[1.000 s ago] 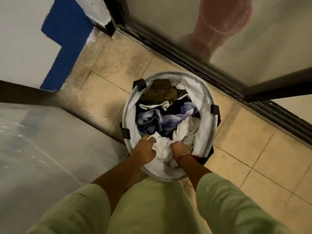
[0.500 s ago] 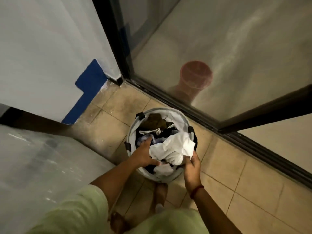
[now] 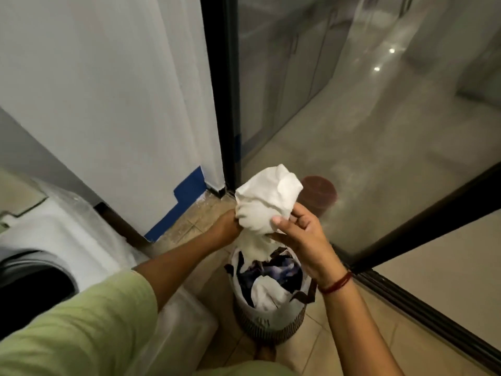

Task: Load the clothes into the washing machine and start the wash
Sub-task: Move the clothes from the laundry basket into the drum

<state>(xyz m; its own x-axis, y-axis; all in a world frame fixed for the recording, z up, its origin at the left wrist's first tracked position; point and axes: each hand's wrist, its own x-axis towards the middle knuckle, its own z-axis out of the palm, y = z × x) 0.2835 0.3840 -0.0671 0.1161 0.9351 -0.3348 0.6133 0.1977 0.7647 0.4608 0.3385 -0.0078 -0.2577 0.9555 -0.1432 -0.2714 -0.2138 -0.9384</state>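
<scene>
Now white garment hangs lifted above basket, left hand and right hand fingers grasping it; washing machine at 8 o'clock likely next.

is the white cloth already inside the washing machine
No, the left hand and the right hand grip the white cloth above the laundry basket, away from the washing machine.

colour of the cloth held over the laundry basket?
Plain white, no visible pattern: the cloth gripped by the left hand and right hand. Head view.
</scene>
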